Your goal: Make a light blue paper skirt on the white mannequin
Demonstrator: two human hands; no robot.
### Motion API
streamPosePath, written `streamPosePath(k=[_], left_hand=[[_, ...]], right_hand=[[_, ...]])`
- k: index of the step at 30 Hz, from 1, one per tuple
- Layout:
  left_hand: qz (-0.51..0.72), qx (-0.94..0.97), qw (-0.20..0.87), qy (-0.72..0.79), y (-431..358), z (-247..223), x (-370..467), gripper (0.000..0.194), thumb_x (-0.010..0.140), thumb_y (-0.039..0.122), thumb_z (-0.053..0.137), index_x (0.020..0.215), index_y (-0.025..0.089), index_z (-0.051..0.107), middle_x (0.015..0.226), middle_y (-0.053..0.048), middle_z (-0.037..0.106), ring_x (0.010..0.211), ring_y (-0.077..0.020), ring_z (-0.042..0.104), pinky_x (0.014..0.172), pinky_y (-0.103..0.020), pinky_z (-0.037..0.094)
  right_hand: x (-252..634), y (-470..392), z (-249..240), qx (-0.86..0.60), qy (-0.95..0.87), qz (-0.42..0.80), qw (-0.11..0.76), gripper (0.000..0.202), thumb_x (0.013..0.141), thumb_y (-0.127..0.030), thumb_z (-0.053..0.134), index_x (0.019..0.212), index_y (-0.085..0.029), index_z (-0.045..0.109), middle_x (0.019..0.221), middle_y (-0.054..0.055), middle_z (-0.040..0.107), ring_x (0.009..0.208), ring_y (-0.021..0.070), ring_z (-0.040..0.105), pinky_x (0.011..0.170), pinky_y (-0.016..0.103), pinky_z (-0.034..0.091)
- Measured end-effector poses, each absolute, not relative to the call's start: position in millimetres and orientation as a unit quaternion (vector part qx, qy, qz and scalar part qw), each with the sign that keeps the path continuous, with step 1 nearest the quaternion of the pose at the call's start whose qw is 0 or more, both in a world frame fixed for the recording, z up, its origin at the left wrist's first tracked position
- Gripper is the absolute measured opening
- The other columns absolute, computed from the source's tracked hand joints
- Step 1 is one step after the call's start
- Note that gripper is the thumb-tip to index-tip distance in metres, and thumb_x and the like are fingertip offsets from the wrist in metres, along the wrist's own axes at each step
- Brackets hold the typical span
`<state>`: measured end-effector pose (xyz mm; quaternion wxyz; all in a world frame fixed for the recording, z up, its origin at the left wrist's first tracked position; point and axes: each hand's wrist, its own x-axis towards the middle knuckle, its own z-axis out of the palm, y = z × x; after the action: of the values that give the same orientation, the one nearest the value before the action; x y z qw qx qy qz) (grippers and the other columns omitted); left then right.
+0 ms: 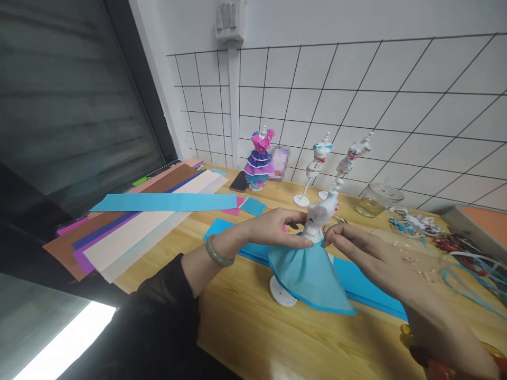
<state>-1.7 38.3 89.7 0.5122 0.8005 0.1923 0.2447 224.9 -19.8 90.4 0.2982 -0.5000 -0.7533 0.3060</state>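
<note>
A small white mannequin point(319, 212) stands on a round white base in front of me, leaning a little to the right. Round its waist sits a light blue gathered skirt point(311, 277) with a darker blue hem. My left hand point(279, 228) is closed at the left side of the waist, thumb pressed on the skirt's top edge. At the right side of the waist, my right hand point(348, 241) pinches the same edge between thumb and fingers. Behind the skirt lie folded bright blue sheets point(372, 287), partly hidden by the skirt and my arms.
Long coloured paper strips point(166, 202) spread over the left of the wooden table point(237, 327). A dressed mannequin point(259, 163), a phone point(239, 181) and two bare mannequins point(317, 164) stand or lie near the wall. At right are a glass jar point(369, 207), ribbons point(471, 274) and a box point(471, 224).
</note>
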Motion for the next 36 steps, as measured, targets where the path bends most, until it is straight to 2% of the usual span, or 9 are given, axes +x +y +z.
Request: streamPosePath(k=[5, 9, 14, 18, 21, 31, 36], left_hand=[[0.253, 0.833, 0.458, 0.180, 39.8, 90.5, -3.0, 0.042, 0.080, 0.037, 0.065, 0.117, 0.017, 0.061, 0.130, -0.008, 0.056, 0.125, -0.0227, 0.047, 0.103, -0.034, 0.037], [0.258, 0.848, 0.427, 0.177, 38.7, 90.9, -2.7, 0.039, 0.080, 0.039, 0.063, 0.113, 0.018, 0.063, 0.123, -0.008, 0.057, 0.118, -0.0223, 0.050, 0.098, -0.033, 0.041], [0.251, 0.846, 0.430, 0.191, 36.7, 92.8, -2.8, 0.041, 0.080, 0.041, 0.063, 0.114, 0.019, 0.062, 0.121, -0.008, 0.057, 0.115, -0.0209, 0.052, 0.093, -0.030, 0.043], [0.257, 0.837, 0.443, 0.190, 38.0, 91.5, -3.2, 0.040, 0.077, 0.043, 0.067, 0.109, 0.019, 0.064, 0.117, -0.008, 0.060, 0.112, -0.0211, 0.053, 0.089, -0.030, 0.044], [0.259, 0.826, 0.466, 0.184, 38.9, 89.6, -3.2, 0.044, 0.077, 0.042, 0.068, 0.114, 0.019, 0.062, 0.117, -0.007, 0.061, 0.108, -0.0198, 0.054, 0.088, -0.031, 0.043], [0.251, 0.841, 0.446, 0.177, 39.3, 88.0, -0.9, 0.041, 0.080, 0.045, 0.064, 0.110, 0.017, 0.063, 0.112, -0.009, 0.058, 0.100, -0.0186, 0.055, 0.083, -0.030, 0.046], [0.262, 0.848, 0.428, 0.173, 36.7, 89.2, 2.4, 0.037, 0.077, 0.044, 0.067, 0.101, 0.017, 0.063, 0.108, -0.007, 0.059, 0.103, -0.0182, 0.055, 0.084, -0.028, 0.045]], right_hand=[[226.7, -22.3, 89.2, -0.470, -0.768, 0.350, 0.259, 0.035, 0.087, -0.054, 0.052, 0.077, -0.021, 0.062, 0.074, 0.001, 0.059, 0.071, 0.0159, 0.054, 0.062, 0.027, 0.046], [221.1, -29.4, 94.0, -0.462, -0.763, 0.371, 0.259, 0.030, 0.084, -0.049, 0.059, 0.074, -0.021, 0.063, 0.067, -0.001, 0.059, 0.060, 0.0128, 0.052, 0.050, 0.023, 0.043], [206.1, -46.8, 107.9, -0.455, -0.811, 0.219, 0.296, 0.026, 0.085, -0.044, 0.061, 0.071, -0.023, 0.066, 0.066, -0.001, 0.064, 0.056, 0.0122, 0.056, 0.047, 0.023, 0.044], [199.6, -61.2, 110.9, -0.444, -0.843, 0.117, 0.281, 0.021, 0.090, -0.039, 0.055, 0.079, -0.024, 0.065, 0.067, -0.002, 0.065, 0.054, 0.0109, 0.057, 0.046, 0.022, 0.044], [198.9, -66.7, 109.3, -0.446, -0.851, 0.076, 0.266, 0.022, 0.092, -0.038, 0.051, 0.082, -0.024, 0.064, 0.067, -0.002, 0.065, 0.055, 0.0118, 0.058, 0.047, 0.024, 0.044], [202.9, -52.3, 111.7, -0.474, -0.831, 0.123, 0.262, 0.033, 0.092, -0.042, 0.050, 0.069, -0.023, 0.063, 0.055, -0.002, 0.058, 0.047, 0.0106, 0.051, 0.040, 0.022, 0.038], [203.0, -50.5, 112.2, -0.476, -0.824, 0.142, 0.272, 0.035, 0.092, -0.042, 0.048, 0.067, -0.022, 0.062, 0.054, -0.001, 0.057, 0.046, 0.0113, 0.050, 0.039, 0.023, 0.037]])
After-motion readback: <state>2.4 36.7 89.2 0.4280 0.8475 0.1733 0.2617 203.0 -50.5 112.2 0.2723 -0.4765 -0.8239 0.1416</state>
